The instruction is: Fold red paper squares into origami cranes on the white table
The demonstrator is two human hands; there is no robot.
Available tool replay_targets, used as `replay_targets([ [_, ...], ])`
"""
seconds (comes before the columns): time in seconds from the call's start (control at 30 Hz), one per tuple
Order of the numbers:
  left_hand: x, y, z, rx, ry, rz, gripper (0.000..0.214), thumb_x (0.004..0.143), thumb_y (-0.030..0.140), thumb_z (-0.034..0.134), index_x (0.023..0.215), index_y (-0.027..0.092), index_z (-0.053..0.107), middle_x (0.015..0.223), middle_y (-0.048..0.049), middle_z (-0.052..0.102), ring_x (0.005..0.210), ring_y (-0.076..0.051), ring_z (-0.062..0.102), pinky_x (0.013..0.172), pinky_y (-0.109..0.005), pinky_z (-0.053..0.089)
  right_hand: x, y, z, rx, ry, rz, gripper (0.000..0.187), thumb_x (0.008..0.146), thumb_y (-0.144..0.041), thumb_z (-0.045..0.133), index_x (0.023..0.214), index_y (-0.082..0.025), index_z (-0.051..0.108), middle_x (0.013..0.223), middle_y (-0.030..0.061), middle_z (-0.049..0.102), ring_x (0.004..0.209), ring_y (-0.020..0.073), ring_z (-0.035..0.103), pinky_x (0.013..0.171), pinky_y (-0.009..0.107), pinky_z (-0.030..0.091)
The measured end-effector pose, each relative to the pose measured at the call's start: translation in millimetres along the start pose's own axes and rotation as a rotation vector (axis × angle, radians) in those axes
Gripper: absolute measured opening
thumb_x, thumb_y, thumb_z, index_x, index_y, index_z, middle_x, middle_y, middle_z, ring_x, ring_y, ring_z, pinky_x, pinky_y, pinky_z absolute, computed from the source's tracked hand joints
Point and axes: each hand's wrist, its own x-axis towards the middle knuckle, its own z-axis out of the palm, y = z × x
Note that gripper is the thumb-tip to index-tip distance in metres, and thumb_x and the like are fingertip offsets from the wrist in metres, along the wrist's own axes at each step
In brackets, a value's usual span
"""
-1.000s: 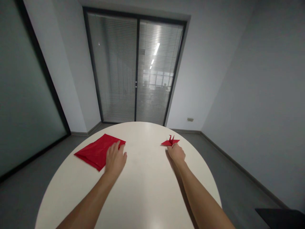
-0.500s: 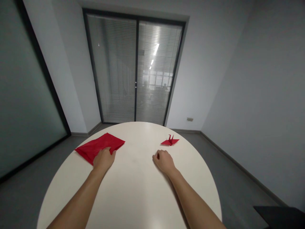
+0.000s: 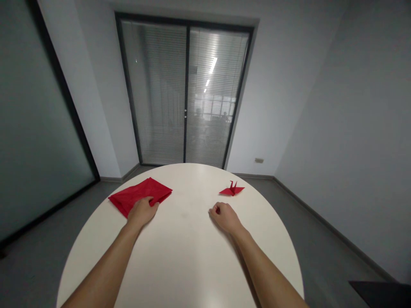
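Note:
A red folded piece (image 3: 141,191), cloth or thin paper, lies at the table's left side. My left hand (image 3: 143,210) is closed on its near edge, the thumb beside the curled fingers; the fingertips are partly hidden. On the right, my right hand (image 3: 225,217) rests in a loose fist on the tabletop, and nothing shows inside it. Just beyond that fist stands a small red origami crane (image 3: 232,190), wings spread, apart from the hand.
Both forearms lie over a round white table (image 3: 186,256). Behind it is a glass door with blinds (image 3: 160,102). A wall socket (image 3: 259,160) sits low at the back right, and a dark object (image 3: 379,293) juts in at the lower right.
The whole view has shifted slightly. The red piece's left corner has drawn in a little toward my left hand. My right hand and the crane keep their places.

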Motion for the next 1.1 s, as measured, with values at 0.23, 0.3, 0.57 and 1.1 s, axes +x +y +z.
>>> replay_targets([
  [0.23, 4, -9, 5.1, -0.003, -0.015, 0.077, 0.052, 0.09, 0.04, 0.059, 0.132, 0.01, 0.064, 0.134, -0.0206, 0.066, 0.124, -0.036, 0.062, 0.102, -0.042, 0.048, -1, 1, 0, 0.035, -0.005, -0.009, 0.021, 0.088, -0.032, 0.061, 0.071, -0.019, 0.063, 0.076, 0.0055, 0.07, 0.068, 0.0174, 0.057, 0.061, 0.027, 0.033],
  [0.3, 5, -9, 5.5, -0.008, -0.016, 0.086, 0.051, 0.091, 0.041, 0.059, 0.131, 0.01, 0.066, 0.133, -0.0203, 0.067, 0.123, -0.035, 0.063, 0.102, -0.042, 0.048, 0, 2, 1, 0.042, -0.007, -0.008, 0.021, 0.088, -0.032, 0.061, 0.071, -0.019, 0.063, 0.076, 0.0057, 0.07, 0.068, 0.0173, 0.057, 0.061, 0.027, 0.033],
  [0.57, 4, -5, 4.5, 0.036, 0.024, 0.113, 0.044, 0.101, 0.034, 0.04, 0.117, 0.01, 0.073, 0.121, -0.0192, 0.073, 0.114, -0.034, 0.068, 0.1, -0.042, 0.05, 0, 2, 0, 0.044, -0.006, -0.023, 0.022, 0.088, -0.032, 0.061, 0.071, -0.019, 0.063, 0.074, 0.0055, 0.069, 0.066, 0.0169, 0.056, 0.06, 0.027, 0.032],
  [1.1, -81, 99, 3.8, 0.214, 0.135, 0.632, 0.041, 0.102, 0.022, 0.038, 0.129, 0.014, 0.069, 0.141, -0.0116, 0.063, 0.135, -0.032, 0.053, 0.116, -0.049, 0.037, 5, -2, -15, 0.213, 0.179, 0.133, 0.046, 0.102, -0.053, 0.036, 0.091, -0.02, 0.067, 0.087, 0.0084, 0.073, 0.08, 0.0218, 0.065, 0.07, 0.03, 0.041],
])
